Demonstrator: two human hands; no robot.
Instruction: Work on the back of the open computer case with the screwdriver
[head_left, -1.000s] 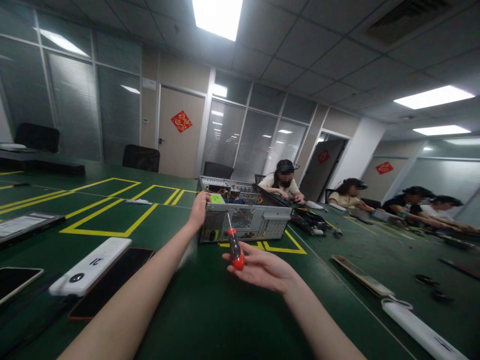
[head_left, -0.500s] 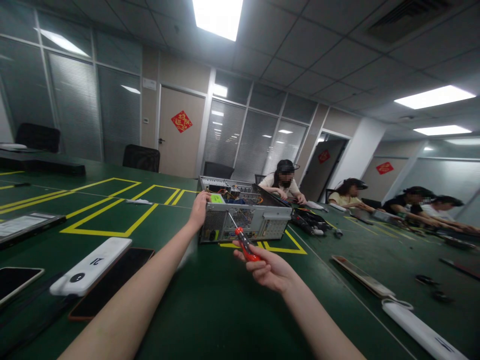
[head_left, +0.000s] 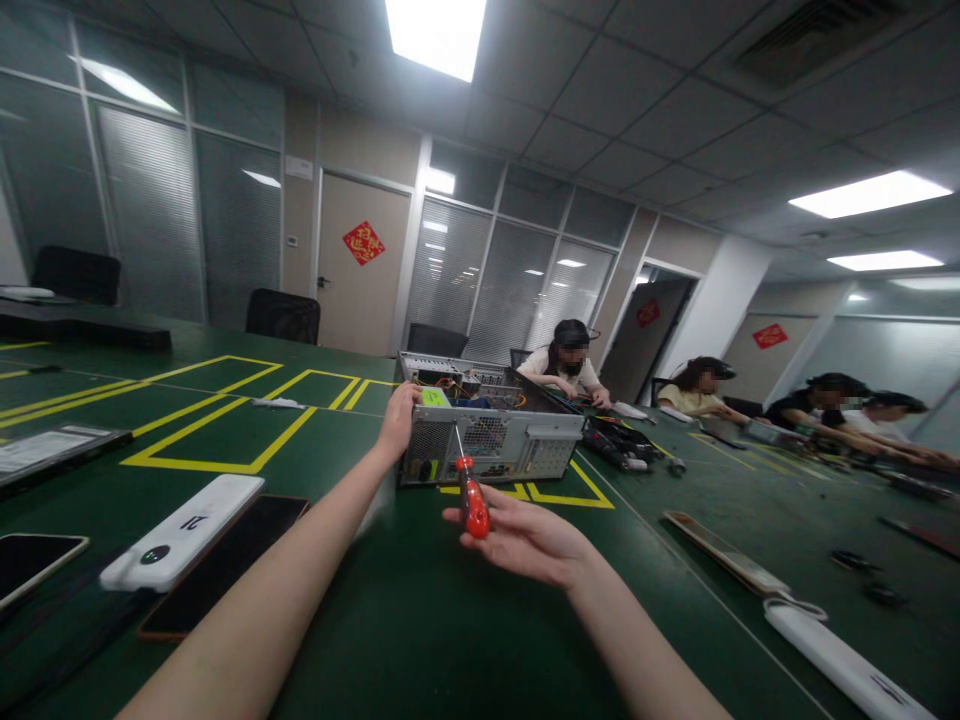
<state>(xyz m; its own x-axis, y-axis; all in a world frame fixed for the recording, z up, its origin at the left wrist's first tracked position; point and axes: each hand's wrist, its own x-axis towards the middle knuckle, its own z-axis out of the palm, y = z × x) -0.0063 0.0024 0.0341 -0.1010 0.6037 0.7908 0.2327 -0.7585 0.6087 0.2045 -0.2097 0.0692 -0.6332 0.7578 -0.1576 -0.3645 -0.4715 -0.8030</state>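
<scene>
A computer case [head_left: 547,455] lies on its side on the green table, its top uncovered so that wires and parts show. At its left corner my left hand [head_left: 399,420] grips the edge beside a power supply with a yellow-green label [head_left: 434,398]. My right hand [head_left: 525,535] holds a screwdriver [head_left: 473,500] by its red and black handle, with the thumb side and fingers around the grip. The shaft points up and away, its tip at the case's rear panel near the power supply. Whether the tip sits in a screw is too small to tell.
On the left lie a white power bank [head_left: 184,530], a dark phone [head_left: 225,565], another phone [head_left: 37,565] and a hard drive [head_left: 60,455]. A black tool pouch [head_left: 622,440] is right of the case. Several people work along the table's far right side.
The screwdriver handle has swung left and is more upright, its tip staying near the same spot. My right hand's fingers have loosened and straightened. My left hand has not moved.
</scene>
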